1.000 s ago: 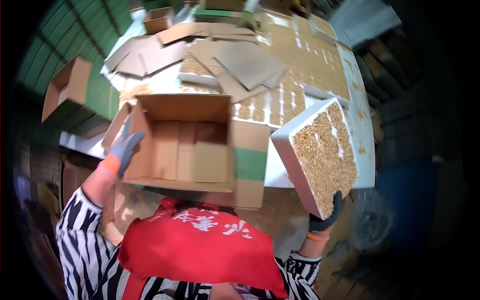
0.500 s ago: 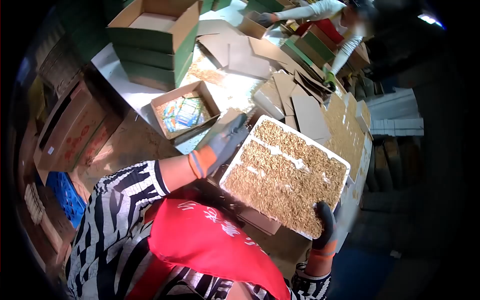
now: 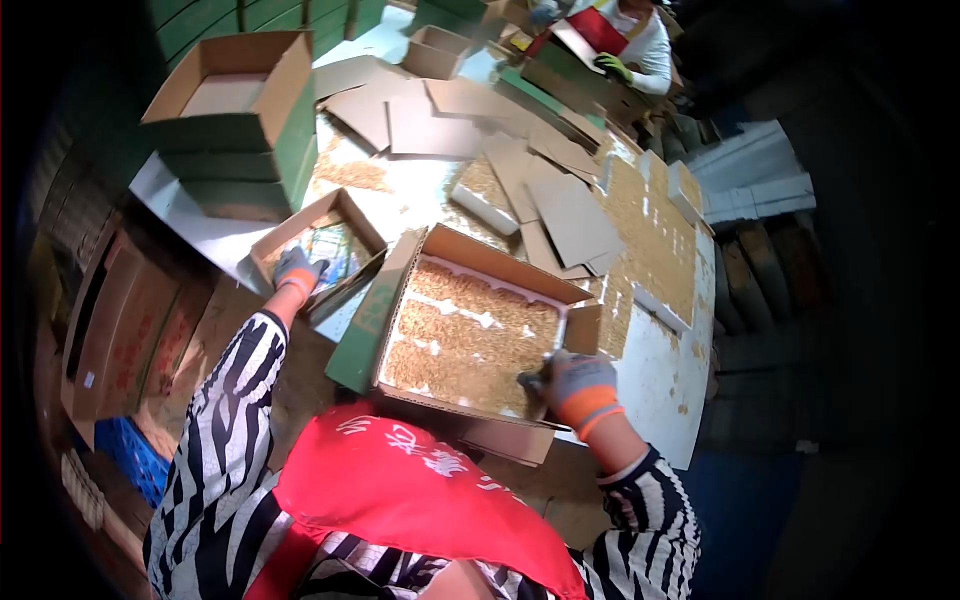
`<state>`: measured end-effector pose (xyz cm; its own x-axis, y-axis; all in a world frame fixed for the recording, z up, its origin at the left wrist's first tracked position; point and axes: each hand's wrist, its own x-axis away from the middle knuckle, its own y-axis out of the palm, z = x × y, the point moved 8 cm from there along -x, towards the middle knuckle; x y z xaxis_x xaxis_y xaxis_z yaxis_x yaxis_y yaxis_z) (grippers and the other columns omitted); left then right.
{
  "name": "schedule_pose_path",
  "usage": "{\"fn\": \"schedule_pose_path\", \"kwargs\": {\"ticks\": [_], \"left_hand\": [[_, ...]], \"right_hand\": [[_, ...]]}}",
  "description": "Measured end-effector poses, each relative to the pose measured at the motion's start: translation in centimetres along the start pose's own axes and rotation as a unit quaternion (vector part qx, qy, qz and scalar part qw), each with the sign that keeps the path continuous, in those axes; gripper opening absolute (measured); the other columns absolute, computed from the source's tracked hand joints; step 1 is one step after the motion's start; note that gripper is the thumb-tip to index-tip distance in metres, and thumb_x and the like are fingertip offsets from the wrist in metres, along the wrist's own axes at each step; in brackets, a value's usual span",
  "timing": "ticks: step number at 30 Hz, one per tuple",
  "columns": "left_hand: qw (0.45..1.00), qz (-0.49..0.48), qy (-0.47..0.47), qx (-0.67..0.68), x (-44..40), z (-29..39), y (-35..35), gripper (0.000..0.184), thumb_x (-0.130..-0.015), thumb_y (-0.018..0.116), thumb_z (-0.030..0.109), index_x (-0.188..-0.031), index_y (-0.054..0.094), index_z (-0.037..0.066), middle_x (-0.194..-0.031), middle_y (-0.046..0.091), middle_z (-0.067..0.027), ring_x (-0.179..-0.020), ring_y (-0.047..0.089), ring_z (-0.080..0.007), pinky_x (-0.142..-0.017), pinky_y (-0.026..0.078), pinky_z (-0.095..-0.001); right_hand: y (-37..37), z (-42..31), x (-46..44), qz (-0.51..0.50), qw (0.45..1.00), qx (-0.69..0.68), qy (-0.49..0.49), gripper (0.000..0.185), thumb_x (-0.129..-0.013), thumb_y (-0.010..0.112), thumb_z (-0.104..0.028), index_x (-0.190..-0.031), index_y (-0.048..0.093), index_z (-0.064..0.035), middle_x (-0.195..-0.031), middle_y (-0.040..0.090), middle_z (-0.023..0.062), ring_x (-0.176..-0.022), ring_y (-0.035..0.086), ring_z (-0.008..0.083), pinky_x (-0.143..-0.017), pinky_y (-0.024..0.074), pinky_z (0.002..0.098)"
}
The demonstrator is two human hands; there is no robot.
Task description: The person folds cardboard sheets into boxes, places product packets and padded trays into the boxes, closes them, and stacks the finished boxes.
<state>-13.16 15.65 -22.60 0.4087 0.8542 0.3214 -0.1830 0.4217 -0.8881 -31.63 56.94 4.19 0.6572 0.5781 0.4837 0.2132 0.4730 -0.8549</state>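
A white foam tray (image 3: pixel 483 318) of small golden-brown grains, perhaps dried larvae, sits inside a cardboard box (image 3: pixel 372 330) with a green side flap. At the tray's right edge is my gloved right hand (image 3: pixel 582 385), its dark thumb over the grains and its other fingers partly hidden at the edge. Further left, my gloved left hand (image 3: pixel 298 268) reaches into a smaller open carton (image 3: pixel 262 250), thumb apart from the fingers. It lies over blue and green printed packets (image 3: pixel 335 250); I see nothing held in it.
Stacked green cartons (image 3: pixel 235 165) stand at the back left. Loose cardboard sheets (image 3: pixel 570 215) cover the table's middle, beside more grain-filled trays (image 3: pixel 655 235) on the right. A co-worker in green gloves (image 3: pixel 614 67) handles a green box at the far side.
The grain tray, earlier held up in both hands, is now down inside the cardboard box. My left hand has left it for the small carton; my right hand stays at its right edge.
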Motion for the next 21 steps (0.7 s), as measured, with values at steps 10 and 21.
{"fn": "schedule_pose_path", "kwargs": {"ticks": [10, 21], "left_hand": [[0.992, 0.089, -0.048, 0.08, -1.9, -2.4, 0.3, 0.038, -0.066, 0.081, 0.031, -0.092, 0.063, 0.009, -0.093, 0.068, -0.0125, -0.091, 0.065, -0.0284, -0.082, 0.049, -0.0391], [0.961, 0.108, -0.028, 0.253, 0.1, -6.2, -2.1, 0.039, -0.084, 0.066, 0.034, -0.104, 0.069, 0.002, -0.1, 0.069, -0.0173, -0.092, 0.066, -0.0314, -0.083, 0.05, -0.037]], "right_hand": [[-4.1, 14.9, -11.5, 0.255, 0.794, -0.551, -0.029, 0.036, -0.089, 0.059, -0.032, -0.112, 0.064, -0.0051, -0.092, 0.07, 0.0132, -0.084, 0.068, 0.0208, -0.074, 0.0518, 0.031], [9.2, 15.9, -34.0, 0.223, 0.973, -0.055, 0.029, 0.069, -0.089, 0.052, -0.043, -0.142, 0.034, -0.0044, -0.142, 0.041, 0.022, -0.124, 0.045, 0.0426, -0.103, 0.038, 0.0441]]}}
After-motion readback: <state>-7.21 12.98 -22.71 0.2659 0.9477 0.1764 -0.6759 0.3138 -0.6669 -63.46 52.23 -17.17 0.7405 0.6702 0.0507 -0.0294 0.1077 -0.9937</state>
